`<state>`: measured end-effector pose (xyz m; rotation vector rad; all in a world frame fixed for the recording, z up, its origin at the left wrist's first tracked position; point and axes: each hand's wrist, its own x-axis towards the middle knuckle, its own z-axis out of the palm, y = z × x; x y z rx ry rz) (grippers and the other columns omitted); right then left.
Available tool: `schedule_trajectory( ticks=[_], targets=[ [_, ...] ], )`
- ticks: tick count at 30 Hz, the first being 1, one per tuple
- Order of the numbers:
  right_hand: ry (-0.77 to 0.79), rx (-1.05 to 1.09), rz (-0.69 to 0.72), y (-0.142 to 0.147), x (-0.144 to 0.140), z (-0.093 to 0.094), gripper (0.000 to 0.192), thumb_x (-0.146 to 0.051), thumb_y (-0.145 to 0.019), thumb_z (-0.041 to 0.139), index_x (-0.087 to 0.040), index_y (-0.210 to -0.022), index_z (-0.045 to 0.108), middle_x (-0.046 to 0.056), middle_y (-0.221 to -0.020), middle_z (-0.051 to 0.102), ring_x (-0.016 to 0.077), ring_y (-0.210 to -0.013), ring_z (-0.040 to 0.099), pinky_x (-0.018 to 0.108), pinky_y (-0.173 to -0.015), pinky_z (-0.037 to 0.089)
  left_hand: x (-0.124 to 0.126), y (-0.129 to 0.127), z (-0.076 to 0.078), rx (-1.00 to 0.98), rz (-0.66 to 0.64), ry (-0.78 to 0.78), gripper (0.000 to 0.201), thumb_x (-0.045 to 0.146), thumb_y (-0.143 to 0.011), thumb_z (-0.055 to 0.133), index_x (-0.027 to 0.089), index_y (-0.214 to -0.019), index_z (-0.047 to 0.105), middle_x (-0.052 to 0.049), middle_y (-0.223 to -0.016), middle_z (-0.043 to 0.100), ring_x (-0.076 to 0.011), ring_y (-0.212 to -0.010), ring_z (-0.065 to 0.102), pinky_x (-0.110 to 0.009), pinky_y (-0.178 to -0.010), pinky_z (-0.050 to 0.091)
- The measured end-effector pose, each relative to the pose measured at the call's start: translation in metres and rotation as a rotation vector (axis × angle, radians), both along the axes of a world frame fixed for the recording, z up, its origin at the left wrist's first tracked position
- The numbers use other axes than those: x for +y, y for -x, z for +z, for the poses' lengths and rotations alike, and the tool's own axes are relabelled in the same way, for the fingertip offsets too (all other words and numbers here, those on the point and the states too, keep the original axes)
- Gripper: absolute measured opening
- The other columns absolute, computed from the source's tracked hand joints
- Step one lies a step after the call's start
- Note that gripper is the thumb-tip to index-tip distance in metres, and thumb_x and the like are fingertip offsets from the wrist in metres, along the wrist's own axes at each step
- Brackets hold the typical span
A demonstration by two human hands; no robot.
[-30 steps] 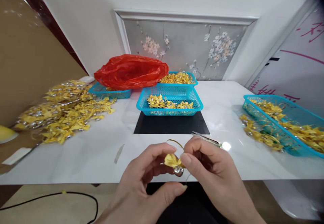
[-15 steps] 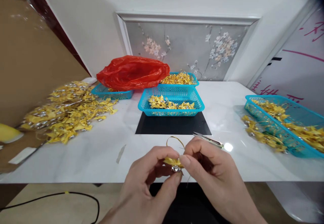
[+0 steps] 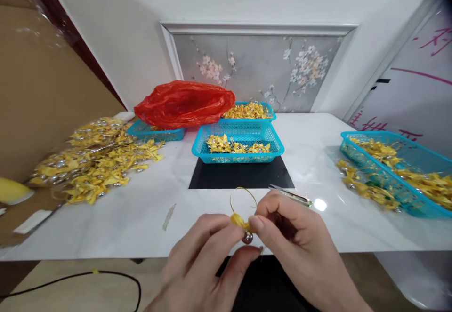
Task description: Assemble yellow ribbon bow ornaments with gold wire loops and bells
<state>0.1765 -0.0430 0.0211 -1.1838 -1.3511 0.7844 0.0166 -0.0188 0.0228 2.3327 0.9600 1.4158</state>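
A small yellow ribbon ornament [image 3: 238,220] with a shiny silver bell [image 3: 247,237] and a thin gold loop [image 3: 243,189] is between my hands at the table's front edge. My right hand [image 3: 296,241] pinches its right side between thumb and index finger. On the left side, the bent fingers of my left hand [image 3: 208,255] press against the yellow ribbon. That hand's thumb lies lower, under the bell and apart from it. A fine thread or needle-like strand shows by the left thumb tip. Thread snips [image 3: 291,195] lie just beyond my right hand.
A blue basket [image 3: 238,158] with similar ornaments stands on a black mat [image 3: 240,175]. Behind are another blue basket [image 3: 273,112] and a red plastic bag [image 3: 183,105]. Ornaments are heaped at left [image 3: 102,166]; a blue basket [image 3: 374,166] stands at right.
My left fingers have shifted over the ornament and the left thumb has come off the bell. The ribbon has turned, so the bell hangs lower. My right hand keeps its pinch.
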Motion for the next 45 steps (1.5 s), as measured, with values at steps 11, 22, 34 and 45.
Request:
schedule_trajectory(
  ticks=[11,22,34,45],
  targets=[
    [0.055,0.072,0.037,-0.002,0.002,-0.002,0.025,-0.033,-0.09,0.059,-0.019,-0.07,0.056,-0.003,-0.065,0.05,0.0094,-0.057,0.043,0.021,-0.05,0.037,0.0,-0.006,0.008,-0.529,-0.159,1.039,0.016,0.028,-0.074,0.081,0.024,-0.082,0.068,0.004,-0.068,0.066,-0.0115,-0.062,0.061,-0.018,-0.06,0.052],
    [0.145,0.167,0.075,-0.003,0.003,0.002,0.028,-0.039,-0.087,0.061,-0.019,-0.069,0.055,-0.004,-0.063,0.048,0.0086,-0.054,0.039,0.02,-0.047,0.033,0.008,0.011,0.001,-0.367,-0.263,0.738,0.045,0.022,-0.076,0.08,0.044,-0.112,0.064,0.003,-0.11,0.068,-0.0188,-0.103,0.065,-0.027,-0.09,0.056],
    [-0.029,0.111,0.049,-0.007,0.002,-0.004,0.025,-0.033,-0.096,0.053,-0.019,-0.08,0.066,-0.003,-0.069,0.055,0.007,-0.058,0.047,0.017,-0.052,0.04,0.016,0.009,0.001,-0.306,-0.294,0.918,0.016,0.016,-0.076,0.078,0.03,-0.082,0.076,0.004,-0.084,0.073,-0.0108,-0.076,0.065,-0.013,-0.067,0.052],
    [-0.127,0.13,0.016,-0.002,-0.003,-0.032,0.016,-0.017,-0.098,0.051,-0.025,-0.097,0.064,-0.004,-0.074,0.07,0.0072,-0.062,0.063,0.015,-0.057,0.052,0.026,0.007,-0.009,-0.892,-0.364,1.556,0.027,0.017,-0.054,0.095,0.016,-0.076,0.079,-0.003,-0.067,0.074,-0.0101,-0.06,0.07,-0.014,-0.058,0.06]
  ],
)
